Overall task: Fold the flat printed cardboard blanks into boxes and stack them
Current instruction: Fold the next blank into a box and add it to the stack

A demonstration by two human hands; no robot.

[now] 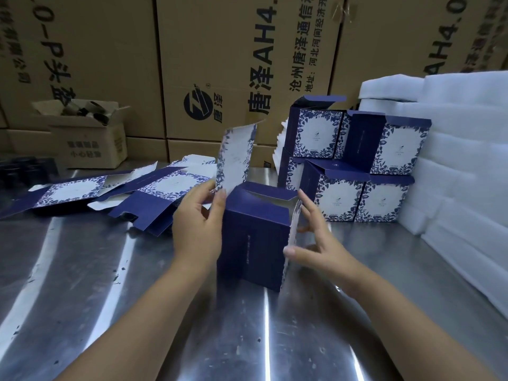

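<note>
A half-folded navy box (253, 237) stands upright on the steel table (110, 270) between my hands. Its floral side panel (236, 158) sticks up at the left, and another panel (292, 235) hangs loose on the right. My left hand (198, 229) holds the box's left side, fingers by the raised panel's base. My right hand (316, 240) pinches the loose right panel between thumb and fingers. Flat printed blanks (115, 193) lie spread at the left. Several folded boxes (354, 166) are stacked in two rows at the back right.
White foam sheets (461, 174) are piled along the right side. Large brown cartons (220, 64) wall the back. A small open carton (88, 133) with dark parts sits at the back left, beside dark jars (24, 169).
</note>
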